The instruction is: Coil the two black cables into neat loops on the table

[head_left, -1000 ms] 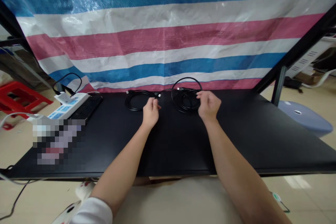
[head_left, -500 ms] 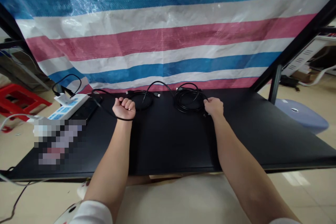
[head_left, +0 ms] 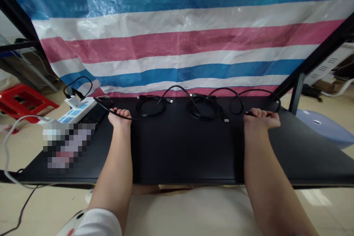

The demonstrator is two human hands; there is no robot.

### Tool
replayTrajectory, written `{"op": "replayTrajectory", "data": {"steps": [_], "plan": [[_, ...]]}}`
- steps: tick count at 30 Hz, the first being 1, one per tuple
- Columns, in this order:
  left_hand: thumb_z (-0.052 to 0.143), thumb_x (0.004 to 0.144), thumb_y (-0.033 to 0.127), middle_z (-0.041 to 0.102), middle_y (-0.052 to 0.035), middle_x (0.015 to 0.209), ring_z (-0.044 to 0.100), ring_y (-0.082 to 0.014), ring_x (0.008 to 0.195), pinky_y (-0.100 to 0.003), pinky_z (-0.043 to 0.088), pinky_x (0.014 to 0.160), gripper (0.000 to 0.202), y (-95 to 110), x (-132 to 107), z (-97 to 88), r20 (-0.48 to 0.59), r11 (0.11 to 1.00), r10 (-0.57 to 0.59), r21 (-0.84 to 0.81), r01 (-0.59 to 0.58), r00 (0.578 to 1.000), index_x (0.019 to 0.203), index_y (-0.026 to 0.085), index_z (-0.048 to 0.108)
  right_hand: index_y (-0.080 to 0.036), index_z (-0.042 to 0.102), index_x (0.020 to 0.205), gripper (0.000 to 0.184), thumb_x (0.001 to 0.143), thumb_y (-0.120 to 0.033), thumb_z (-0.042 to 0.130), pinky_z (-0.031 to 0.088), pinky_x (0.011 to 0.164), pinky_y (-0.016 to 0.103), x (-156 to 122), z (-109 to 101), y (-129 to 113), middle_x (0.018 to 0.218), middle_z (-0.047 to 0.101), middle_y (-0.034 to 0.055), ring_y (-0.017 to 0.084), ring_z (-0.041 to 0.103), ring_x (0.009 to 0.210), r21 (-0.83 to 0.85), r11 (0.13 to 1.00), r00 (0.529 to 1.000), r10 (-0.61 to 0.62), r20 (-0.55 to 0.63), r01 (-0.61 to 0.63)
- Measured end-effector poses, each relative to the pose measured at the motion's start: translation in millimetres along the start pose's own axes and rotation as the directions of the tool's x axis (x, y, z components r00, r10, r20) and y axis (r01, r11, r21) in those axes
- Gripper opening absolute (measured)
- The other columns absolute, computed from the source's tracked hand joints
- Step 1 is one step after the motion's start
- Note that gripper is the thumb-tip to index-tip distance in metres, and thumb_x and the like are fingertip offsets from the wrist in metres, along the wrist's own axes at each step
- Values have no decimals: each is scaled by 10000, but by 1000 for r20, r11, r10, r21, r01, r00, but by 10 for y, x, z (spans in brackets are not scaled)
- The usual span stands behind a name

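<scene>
My left hand [head_left: 120,118] is closed in a fist round a black cable, whose end [head_left: 101,104] sticks out to the left toward the power strip. On the right, my right hand [head_left: 261,118] is curled shut on another stretch of black cable [head_left: 258,90], which arches up behind it and loops back to the left. Between the hands lie two round coils of black cable, a left coil [head_left: 151,115] and a right coil [head_left: 205,116], joined by an arched strand [head_left: 175,86]. Pale-tipped plugs show beside them, one plug [head_left: 226,120] lying in front of the right coil.
A white power strip [head_left: 79,112] with plugs stands at the table's left, beside a dark phone-like slab [head_left: 101,113]. A striped sheet [head_left: 177,51] hangs behind the black table [head_left: 188,155]. A red stool [head_left: 24,99] and a bluish stool [head_left: 326,127] flank it.
My right hand has moved right, away from the right coil, drawing cable out into loops. My left hand has shifted slightly left and lower, still closed on its cable.
</scene>
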State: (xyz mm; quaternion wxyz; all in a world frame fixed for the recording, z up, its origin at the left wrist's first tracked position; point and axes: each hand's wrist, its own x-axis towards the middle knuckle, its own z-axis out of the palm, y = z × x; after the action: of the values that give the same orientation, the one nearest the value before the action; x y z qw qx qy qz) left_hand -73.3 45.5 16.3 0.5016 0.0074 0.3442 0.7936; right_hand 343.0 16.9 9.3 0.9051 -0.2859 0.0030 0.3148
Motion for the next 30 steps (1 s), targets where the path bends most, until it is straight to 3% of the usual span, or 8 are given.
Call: {"op": "replayTrajectory", "data": {"steps": [3,7,12,18,22,24,26,30], "plan": [[274,941,289,128,108,438,156,-53,299,-164,141,328,331,-38,5,9,-41,999,25,47,-23,999,619,214,290,-217,201,580,285,857,-198,266,136,274,167,-27,16,-8,458,66,-85,66,115,287,96,994,991,66,-112,-55],[361,917,300,178,114,441,208,-46,300,-159,148,341,278,-141,-87,92,-39,976,76,208,-66,996,653,215,337,-224,347,612,251,860,-262,339,152,287,184,-121,68,108,428,108,-110,68,127,284,-116,989,980,106,169,-87],[409,899,312,257,122,440,202,-38,299,-160,144,346,224,-277,-206,161,13,906,208,375,-197,978,698,215,402,-241,346,662,221,796,-364,471,281,339,193,-210,106,312,414,306,-110,76,296,304,-418,897,937,14,348,142],[517,834,321,358,90,402,333,-51,315,-161,205,353,279,-407,-202,144,177,768,272,553,-324,946,601,193,431,-248,365,721,427,623,-534,666,375,462,230,-402,69,549,526,526,-79,87,431,421,-633,554,794,-86,602,540],[526,820,323,437,55,432,421,-77,377,-180,297,410,307,-449,-204,134,248,689,271,625,-367,930,555,191,446,-237,447,711,504,423,-399,828,461,653,311,-525,40,611,693,653,-25,159,581,631,-732,211,746,20,666,648],[538,810,320,469,41,462,449,-89,422,-196,331,455,299,-448,-207,121,282,620,302,668,-412,911,549,188,475,-233,495,660,403,467,-395,810,469,694,337,-542,40,629,695,667,-6,198,615,689,-736,115,731,91,676,667],[559,792,308,497,25,488,495,-113,494,-212,353,510,276,-434,-209,101,317,495,366,730,-472,875,548,184,522,-231,517,591,306,602,-455,725,473,689,334,-526,47,646,595,630,-2,202,621,660,-734,132,726,111,679,666],[582,766,320,523,7,501,560,-171,617,-241,365,579,257,-411,-230,70,447,247,433,776,-580,783,543,193,577,-240,440,525,471,802,-621,428,425,515,286,-464,59,677,405,428,-35,144,485,435,-746,386,818,-37,575,542]]}}
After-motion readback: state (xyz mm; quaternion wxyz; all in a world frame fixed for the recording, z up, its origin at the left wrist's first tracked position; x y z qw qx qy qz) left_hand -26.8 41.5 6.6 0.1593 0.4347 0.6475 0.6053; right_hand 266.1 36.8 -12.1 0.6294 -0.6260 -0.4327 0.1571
